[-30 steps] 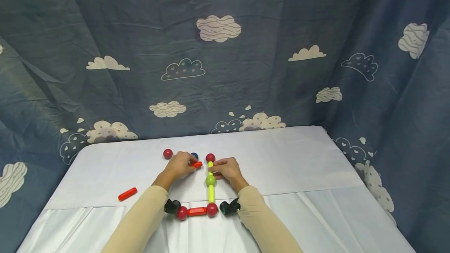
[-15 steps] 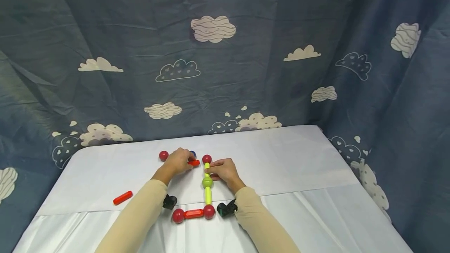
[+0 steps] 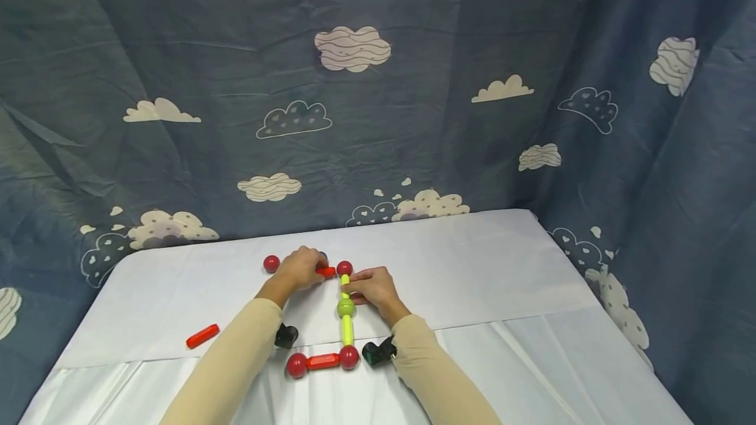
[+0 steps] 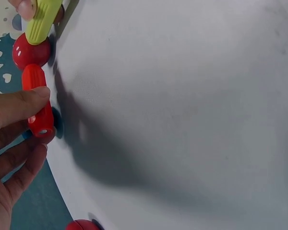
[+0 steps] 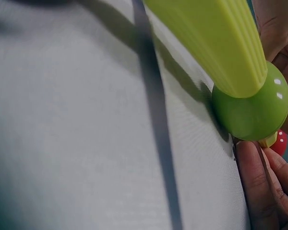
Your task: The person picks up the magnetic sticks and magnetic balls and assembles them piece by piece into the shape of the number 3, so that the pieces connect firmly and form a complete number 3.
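My left hand (image 3: 297,272) pinches a red rod (image 4: 43,116) between thumb and fingers. In the left wrist view, the rod's far end meets a red ball (image 4: 30,51) at the tip of a yellow-green rod (image 4: 43,19). My right hand (image 3: 378,290) pinches that yellow-green rod from the right. Below it come a green ball (image 3: 346,307), a second yellow-green rod (image 3: 347,331) and a red ball (image 3: 349,357). From there another red rod (image 3: 323,361) runs left to a red ball (image 3: 296,365). The whole shape lies on the white cloth.
A loose red rod (image 3: 203,336) lies left of my left forearm. Beyond the left hand sit a red ball (image 3: 272,263) and a partly hidden blue ball (image 3: 323,257). Black wrist cameras (image 3: 378,351) hang near the built pieces. A dark cloud-print curtain (image 3: 413,117) backs the table.
My left hand has brought the red rod right, closing the gap to the top red ball. The right hand keeps its pinch on the yellow-green rod. The head view has shifted slightly.
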`<state>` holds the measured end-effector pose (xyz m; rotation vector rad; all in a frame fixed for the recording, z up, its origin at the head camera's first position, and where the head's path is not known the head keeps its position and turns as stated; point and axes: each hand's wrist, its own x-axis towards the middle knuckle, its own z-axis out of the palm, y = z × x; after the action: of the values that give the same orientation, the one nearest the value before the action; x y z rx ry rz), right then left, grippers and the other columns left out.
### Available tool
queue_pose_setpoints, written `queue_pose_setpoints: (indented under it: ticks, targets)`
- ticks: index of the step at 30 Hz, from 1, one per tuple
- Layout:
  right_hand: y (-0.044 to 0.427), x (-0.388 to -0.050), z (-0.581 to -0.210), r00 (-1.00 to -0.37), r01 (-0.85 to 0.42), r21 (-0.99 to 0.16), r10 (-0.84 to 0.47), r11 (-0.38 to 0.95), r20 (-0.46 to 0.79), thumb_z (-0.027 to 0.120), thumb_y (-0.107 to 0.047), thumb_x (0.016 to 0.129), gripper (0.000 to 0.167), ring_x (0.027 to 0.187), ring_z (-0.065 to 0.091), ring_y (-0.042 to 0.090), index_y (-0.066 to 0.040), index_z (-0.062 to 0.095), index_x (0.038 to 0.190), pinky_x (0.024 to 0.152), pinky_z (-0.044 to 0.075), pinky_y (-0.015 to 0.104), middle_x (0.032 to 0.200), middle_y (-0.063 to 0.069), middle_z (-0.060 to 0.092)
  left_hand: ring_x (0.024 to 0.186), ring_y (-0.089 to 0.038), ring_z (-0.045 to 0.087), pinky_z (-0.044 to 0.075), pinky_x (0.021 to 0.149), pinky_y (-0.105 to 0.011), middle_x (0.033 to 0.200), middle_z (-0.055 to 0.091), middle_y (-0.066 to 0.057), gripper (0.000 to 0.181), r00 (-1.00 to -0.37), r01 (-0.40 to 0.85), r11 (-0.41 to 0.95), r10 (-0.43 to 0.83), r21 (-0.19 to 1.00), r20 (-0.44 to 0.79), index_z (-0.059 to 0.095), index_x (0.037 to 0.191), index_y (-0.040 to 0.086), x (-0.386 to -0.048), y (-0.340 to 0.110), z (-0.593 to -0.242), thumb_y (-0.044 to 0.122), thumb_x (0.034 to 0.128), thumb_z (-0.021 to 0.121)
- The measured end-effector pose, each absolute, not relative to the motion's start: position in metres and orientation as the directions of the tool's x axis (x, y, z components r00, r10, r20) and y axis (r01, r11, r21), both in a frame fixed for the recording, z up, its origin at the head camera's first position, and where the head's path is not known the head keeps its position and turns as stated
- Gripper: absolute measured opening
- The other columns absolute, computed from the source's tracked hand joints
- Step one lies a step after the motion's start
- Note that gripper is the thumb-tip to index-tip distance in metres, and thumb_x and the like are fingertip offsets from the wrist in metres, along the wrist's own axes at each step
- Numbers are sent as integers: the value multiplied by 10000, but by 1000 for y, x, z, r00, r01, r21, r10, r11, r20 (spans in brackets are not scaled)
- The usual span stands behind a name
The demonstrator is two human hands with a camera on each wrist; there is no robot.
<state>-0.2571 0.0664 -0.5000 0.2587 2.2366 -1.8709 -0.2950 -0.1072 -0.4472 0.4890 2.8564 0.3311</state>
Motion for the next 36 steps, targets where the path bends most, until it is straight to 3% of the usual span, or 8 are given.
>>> queue_pose_setpoints:
  ticks: [9,17,27,36]
  targets:
    - [66,-255,-498,-962,270,-942,8,201,-274,831,-95,724,243,599,654,130,2,720,917,558,543,268,808,80,692,837,-196,571,498,840,-408,916,658,-16,240,-919,301,920,351,252,-182,721,1039,113,-294,-105,-447,137,806,774]
    - [66,-255,-497,-961,271,-942,1,196,-277,826,-89,731,239,597,646,122,7,719,922,564,545,269,811,82,692,794,-172,570,495,740,-383,863,649,2,258,-927,286,908,342,307,-150,712,1042,116,-295,-117,-431,196,807,780]
    - [66,-257,-497,-957,283,-939,-3,197,-290,831,-93,726,255,598,647,126,4,714,931,566,543,263,813,81,689,1030,-306,555,441,912,-493,1098,622,-146,276,-927,239,884,331,401,-176,674,1149,117,-310,-123,-433,156,876,689]
    - [67,-256,-497,-959,277,-940,-5,198,-284,834,-98,725,245,599,647,126,-1,714,916,565,543,269,802,72,684,1007,-302,549,424,940,-495,1095,618,-148,253,-939,140,875,267,464,-219,672,1144,122,-317,-120,-445,132,893,650]
